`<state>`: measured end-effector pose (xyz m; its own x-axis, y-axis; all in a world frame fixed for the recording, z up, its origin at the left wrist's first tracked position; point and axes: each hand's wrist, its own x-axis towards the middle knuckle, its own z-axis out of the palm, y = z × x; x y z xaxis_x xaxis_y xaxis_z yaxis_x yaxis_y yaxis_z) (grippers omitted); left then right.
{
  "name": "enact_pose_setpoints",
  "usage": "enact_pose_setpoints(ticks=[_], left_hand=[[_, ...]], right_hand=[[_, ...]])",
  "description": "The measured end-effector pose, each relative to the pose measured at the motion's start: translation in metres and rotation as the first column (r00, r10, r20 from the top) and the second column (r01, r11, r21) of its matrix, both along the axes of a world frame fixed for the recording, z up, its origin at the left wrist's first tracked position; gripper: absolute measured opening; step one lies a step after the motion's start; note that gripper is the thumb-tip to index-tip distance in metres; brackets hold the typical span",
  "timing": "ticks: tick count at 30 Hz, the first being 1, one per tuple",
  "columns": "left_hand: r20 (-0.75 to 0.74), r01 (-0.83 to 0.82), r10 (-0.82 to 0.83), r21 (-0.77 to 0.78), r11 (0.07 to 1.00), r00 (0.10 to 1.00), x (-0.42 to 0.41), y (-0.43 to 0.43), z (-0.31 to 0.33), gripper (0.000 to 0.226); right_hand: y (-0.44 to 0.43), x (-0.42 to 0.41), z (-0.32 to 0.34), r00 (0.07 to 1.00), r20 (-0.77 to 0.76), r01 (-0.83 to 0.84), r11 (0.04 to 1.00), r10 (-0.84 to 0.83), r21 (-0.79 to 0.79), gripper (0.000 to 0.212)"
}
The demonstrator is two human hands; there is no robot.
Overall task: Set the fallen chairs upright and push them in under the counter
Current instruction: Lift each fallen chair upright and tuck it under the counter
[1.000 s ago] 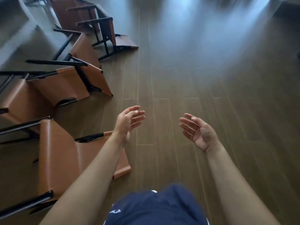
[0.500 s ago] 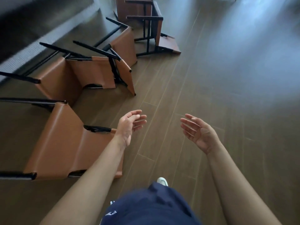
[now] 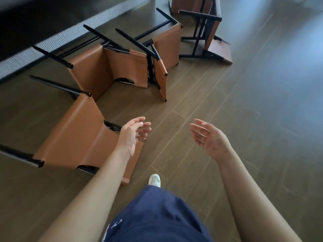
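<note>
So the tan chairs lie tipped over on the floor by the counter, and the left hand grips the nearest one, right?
One slip: the left hand grips nothing. The head view shows it open, fingers relaxed, clear of the nearest chair. The rest holds: the chairs lie tipped over on the floor by the counter.

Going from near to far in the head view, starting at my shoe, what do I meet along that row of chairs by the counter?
white shoe → nearest fallen chair → second chair → third chair → farthest chair, lying on its side
</note>
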<state>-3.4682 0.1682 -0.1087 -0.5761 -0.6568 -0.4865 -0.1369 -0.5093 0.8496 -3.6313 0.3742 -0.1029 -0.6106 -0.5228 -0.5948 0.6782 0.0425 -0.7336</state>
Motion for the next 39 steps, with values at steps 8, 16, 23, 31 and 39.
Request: enact_pose_setpoints(ticks=[8,16,23,31,39], left_hand=[[0.005,-0.127,0.127,-0.001,0.992,0.992,-0.016,-0.06,-0.003,0.023],[0.022,-0.296,0.296,0.013,0.955,0.955,-0.002,-0.113,-0.005,0.024],[0.078,-0.478,0.475,0.017,0.878,0.876,0.005,-0.129,-0.012,0.025],[0.114,-0.696,0.694,-0.018,0.717,0.711,-0.011,-0.121,-0.017,0.025],[0.133,-0.812,0.804,0.002,0.584,0.579,-0.029,-0.093,-0.042,0.025]], right_hand=[[-0.088,-0.034,-0.004,0.99,0.025,-0.136,0.991,0.136,0.012,0.024],[-0.187,-0.043,-0.015,0.946,0.039,-0.322,0.946,0.321,0.028,0.024],[-0.253,-0.058,-0.03,0.859,0.059,-0.511,0.858,0.508,0.056,0.025],[-0.311,-0.086,-0.043,0.641,0.093,-0.767,0.635,0.762,0.087,0.024],[-0.329,-0.095,-0.071,0.508,0.133,-0.86,0.494,0.851,0.125,0.025]])
